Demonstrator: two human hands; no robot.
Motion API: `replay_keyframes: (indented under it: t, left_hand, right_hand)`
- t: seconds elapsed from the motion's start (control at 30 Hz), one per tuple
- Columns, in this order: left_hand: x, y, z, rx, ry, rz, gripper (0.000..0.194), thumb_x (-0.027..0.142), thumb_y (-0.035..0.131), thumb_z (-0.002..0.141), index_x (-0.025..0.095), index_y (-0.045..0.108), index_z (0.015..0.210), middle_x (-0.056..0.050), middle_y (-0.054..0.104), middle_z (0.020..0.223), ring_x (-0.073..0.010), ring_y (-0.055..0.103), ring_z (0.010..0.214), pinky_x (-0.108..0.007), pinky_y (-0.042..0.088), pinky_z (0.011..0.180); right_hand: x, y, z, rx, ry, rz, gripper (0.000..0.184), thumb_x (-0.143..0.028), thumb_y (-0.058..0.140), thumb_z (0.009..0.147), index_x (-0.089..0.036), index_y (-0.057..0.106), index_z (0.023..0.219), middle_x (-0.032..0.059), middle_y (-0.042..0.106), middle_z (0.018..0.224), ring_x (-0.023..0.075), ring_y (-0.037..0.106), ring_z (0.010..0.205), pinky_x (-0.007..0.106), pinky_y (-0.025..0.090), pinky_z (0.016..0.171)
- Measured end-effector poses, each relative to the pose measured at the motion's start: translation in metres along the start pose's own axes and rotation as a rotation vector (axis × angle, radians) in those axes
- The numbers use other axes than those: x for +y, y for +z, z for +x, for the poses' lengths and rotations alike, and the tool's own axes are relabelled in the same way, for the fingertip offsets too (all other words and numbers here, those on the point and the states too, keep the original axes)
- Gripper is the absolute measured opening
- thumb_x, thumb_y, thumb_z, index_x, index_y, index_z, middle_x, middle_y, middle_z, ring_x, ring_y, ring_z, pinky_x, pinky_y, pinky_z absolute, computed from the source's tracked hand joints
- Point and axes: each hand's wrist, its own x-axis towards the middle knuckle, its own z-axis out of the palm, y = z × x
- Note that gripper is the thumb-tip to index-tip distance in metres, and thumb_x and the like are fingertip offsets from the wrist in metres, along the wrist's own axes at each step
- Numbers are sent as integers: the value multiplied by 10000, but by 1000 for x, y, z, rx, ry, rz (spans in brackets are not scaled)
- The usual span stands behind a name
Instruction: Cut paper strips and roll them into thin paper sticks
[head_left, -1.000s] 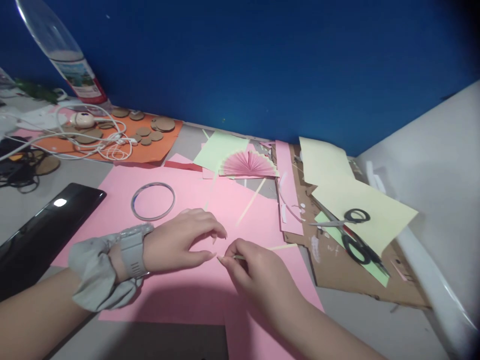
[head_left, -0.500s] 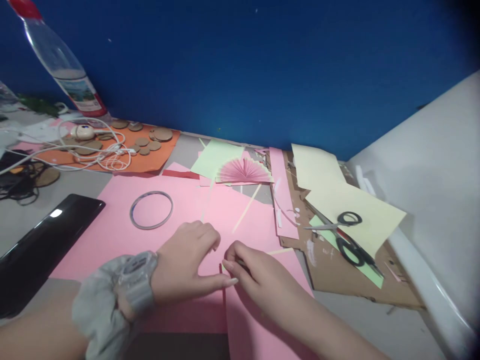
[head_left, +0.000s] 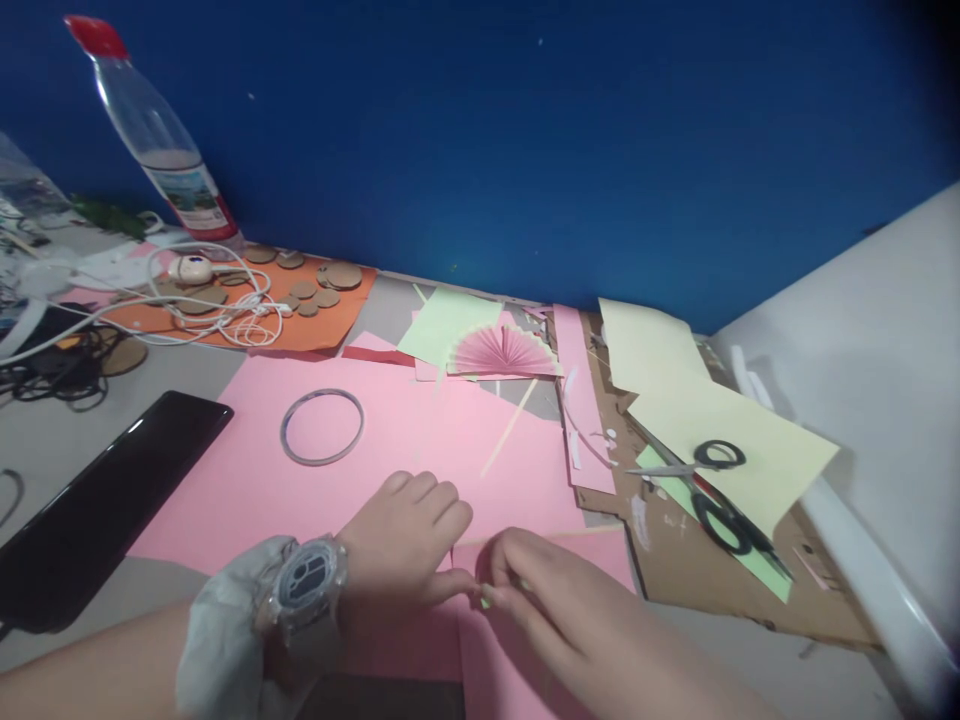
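Note:
My right hand (head_left: 559, 605) pinches a small green paper piece (head_left: 487, 597) between thumb and fingers, over a pink paper sheet (head_left: 487, 690) near the front. Close on its left is my left hand (head_left: 405, 540), wearing a watch and a grey scrunchie. Its fingers are curled and its thumb reaches the green piece; what lies under those fingers is hidden. A pale yellow strip (head_left: 592, 530) runs along the far edge of that sheet. Beneath both hands spreads a larger pink sheet (head_left: 255, 480), with a grey ring (head_left: 322, 462) on it.
Scissors (head_left: 724, 510) lie on yellow paper and cardboard (head_left: 697, 580) at right. A pleated pink paper fan (head_left: 504, 352) rests at the back. Leftward are a black phone (head_left: 120, 500), white cables (head_left: 255, 320), cardboard discs (head_left: 340, 275) and a bottle (head_left: 161, 140). A blue wall (head_left: 487, 140) stands behind.
The view has shifted slightly, so the scene sits further right and lower. My hands have moved nearer the front, and my left thumb now meets the green paper at my right fingertips.

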Motion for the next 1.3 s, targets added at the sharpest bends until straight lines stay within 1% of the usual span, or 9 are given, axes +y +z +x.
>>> replay_keyframes:
  t: [0.27, 0.53, 0.67, 0.77, 0.9, 1.0, 1.07, 1.17, 1.3]
  left_hand:
    - [-1, -1, 4, -13, 35, 54, 380, 540, 435, 844, 170, 519, 870, -57, 583, 876, -223, 500, 778, -353, 327, 650]
    - [-3, 1, 3, 15, 82, 83, 380, 541, 516, 803, 171, 504, 888, -45, 578, 869, -215, 510, 780, -346, 332, 639]
    - [-3, 7, 3, 58, 134, 150, 380, 546, 539, 785, 180, 503, 877, -51, 565, 808, -221, 516, 743, -336, 330, 586]
    - [0, 14, 1, 149, 197, 216, 246, 441, 521, 837, 198, 492, 863, -44, 533, 743, -207, 502, 691, -319, 299, 531]
    - [7, 22, -1, 166, 183, 208, 79, 254, 491, 865, 203, 476, 807, -40, 526, 734, -187, 482, 658, -319, 299, 518]
    - [11, 25, 1, 101, 107, 152, 72, 256, 493, 860, 191, 490, 828, -52, 550, 762, -207, 511, 701, -325, 338, 535]
    - [11, 25, 4, 69, 62, 118, 143, 317, 501, 857, 175, 501, 863, -69, 568, 787, -230, 531, 736, -337, 369, 554]
    - [10, 23, 7, 44, 40, 79, 211, 366, 494, 856, 159, 502, 891, -87, 586, 813, -250, 546, 768, -352, 396, 579]
    - [8, 15, 8, 22, 25, 2, 170, 332, 480, 856, 162, 494, 855, -70, 596, 817, -236, 552, 753, -347, 405, 595]
  right_hand:
    - [21, -16, -11, -155, -86, 289, 163, -325, 401, 925, -228, 512, 856, 12, 598, 938, 152, 542, 837, 273, 413, 753]
    - [50, -28, 20, -374, -205, 780, 277, -436, 501, 866, -186, 440, 765, 53, 584, 815, 165, 561, 809, 343, 414, 753]
    - [61, -33, 22, -299, -145, 863, 361, -516, 576, 791, -197, 424, 714, -52, 431, 606, 87, 416, 523, 284, 401, 624]
    - [71, -41, 20, -216, -71, 904, 414, -564, 603, 741, -210, 399, 679, -77, 357, 541, 56, 248, 416, 204, 267, 438]
    - [77, -48, 16, 116, -23, 1026, 346, -468, 557, 822, -212, 379, 672, -81, 272, 535, 65, 137, 423, 205, 134, 396]
    - [62, -42, 8, 297, 40, 943, 299, -442, 510, 858, -218, 388, 702, -73, 271, 566, 74, 157, 436, 206, 140, 400]
    - [44, -31, 2, 230, 153, 738, 255, -458, 496, 858, -229, 432, 766, -74, 303, 560, 76, 230, 432, 204, 180, 413]
    - [19, -12, -1, 147, 78, 377, 227, -376, 474, 878, -208, 467, 726, -33, 476, 637, 112, 423, 567, 228, 316, 523]
    - [9, 7, 9, 221, 54, 186, 174, -284, 430, 897, -207, 490, 753, -28, 555, 682, 127, 479, 619, 241, 321, 555]
